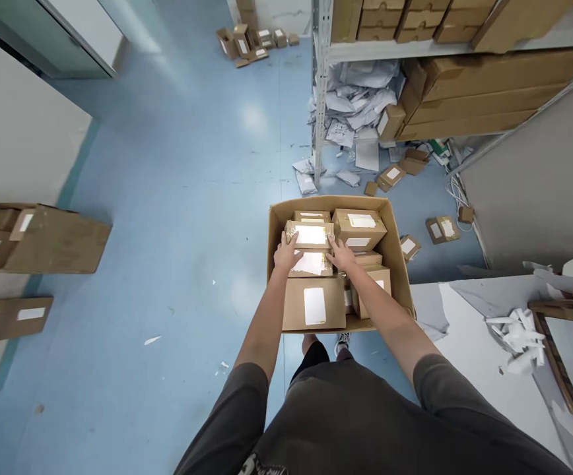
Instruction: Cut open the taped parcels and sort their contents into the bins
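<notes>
A large open carton (400, 264) in front of my feet is packed with smaller cardboard boxes. In it, a small cardboard box (309, 235) with a white label lies between my two hands. My left hand (286, 253) grips its left end, and my right hand (340, 253) grips its right end. Just nearer to me is another labelled box (311, 265), partly behind my fingers. A bigger box (296, 303) fills the near left corner, and a taped box (359, 227) sits at the far right. My right forearm partly hides the boxes on the near right.
A metal shelf (322, 79) with boxes and a heap of white mailing bags (358, 99) stands ahead right. Small boxes (442, 229) lie on the floor there. More cartons (63, 237) stand along the left wall. At right is a white table (494, 356) with crumpled paper.
</notes>
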Tool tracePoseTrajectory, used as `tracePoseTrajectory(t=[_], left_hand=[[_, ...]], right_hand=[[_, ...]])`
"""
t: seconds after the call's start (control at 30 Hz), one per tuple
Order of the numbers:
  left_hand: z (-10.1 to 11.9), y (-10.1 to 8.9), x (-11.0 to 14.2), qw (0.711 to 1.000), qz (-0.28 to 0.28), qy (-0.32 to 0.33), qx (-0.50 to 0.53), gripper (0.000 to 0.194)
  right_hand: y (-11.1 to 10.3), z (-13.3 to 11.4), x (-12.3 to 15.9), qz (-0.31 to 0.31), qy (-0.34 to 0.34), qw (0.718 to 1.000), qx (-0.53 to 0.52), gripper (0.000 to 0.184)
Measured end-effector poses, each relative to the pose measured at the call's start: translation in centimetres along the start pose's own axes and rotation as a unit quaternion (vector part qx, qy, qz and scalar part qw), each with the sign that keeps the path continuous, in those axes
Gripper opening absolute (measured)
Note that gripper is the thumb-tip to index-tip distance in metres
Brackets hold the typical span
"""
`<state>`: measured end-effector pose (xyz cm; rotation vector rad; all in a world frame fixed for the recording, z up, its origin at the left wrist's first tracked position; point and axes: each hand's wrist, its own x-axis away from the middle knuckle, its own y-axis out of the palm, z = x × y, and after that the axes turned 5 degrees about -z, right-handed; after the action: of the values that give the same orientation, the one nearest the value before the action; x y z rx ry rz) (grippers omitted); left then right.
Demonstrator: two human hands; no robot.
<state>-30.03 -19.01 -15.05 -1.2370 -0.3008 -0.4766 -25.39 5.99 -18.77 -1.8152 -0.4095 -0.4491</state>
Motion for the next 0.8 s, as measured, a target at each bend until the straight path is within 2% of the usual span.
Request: tracePoseTrajectory(t=[0.1, 0.23, 0.33, 0.43, 0.53, 0.63, 0.7, 0.8], left_hand=[[-1.1, -0.3, -0.7, 0.999, 0.009, 0.001, 0.042, 0.077], [-1.2, -1.7, -1.0, 0.998, 0.035, 0.014, 0.055, 0.073], [-0.2, -3.4, -0.7, 0.995, 0.074, 0.034, 0.048, 0.072], [2.0, -5.2, 0.3, 0.990, 0.110, 0.072, 0.044, 0.072], [5.9, -6.6, 1.8, 0.983, 0.136, 0.121, 0.039, 0.072], [11.4, -6.6, 3.8, 0.974, 0.146, 0.172, 0.034, 0.074], [15.6, -5.6, 5.5, 0.967, 0.146, 0.205, 0.033, 0.077], [22.3, -2.5, 8.7, 0.957, 0.127, 0.259, 0.026, 0.077]], right_hand=[[-0.2, -0.6, -1.6, 0.010, -0.029, 0.999, -0.023, 0.079], [-2.1, -1.9, -2.8, 0.055, -0.035, 0.997, -0.036, 0.074], [-4.2, -2.5, -2.2, 0.100, -0.030, 0.994, -0.040, 0.071], [-6.7, -1.9, 0.3, 0.158, -0.022, 0.986, -0.039, 0.069], [-9.3, 0.1, 4.4, 0.208, 0.008, 0.977, -0.045, 0.070], [-11.1, 3.4, 9.9, 0.263, 0.046, 0.962, -0.055, 0.071], [-11.4, 6.4, 14.2, 0.298, 0.076, 0.949, -0.063, 0.074], [-10.2, 11.6, 21.6, 0.338, 0.131, 0.929, -0.079, 0.077]])
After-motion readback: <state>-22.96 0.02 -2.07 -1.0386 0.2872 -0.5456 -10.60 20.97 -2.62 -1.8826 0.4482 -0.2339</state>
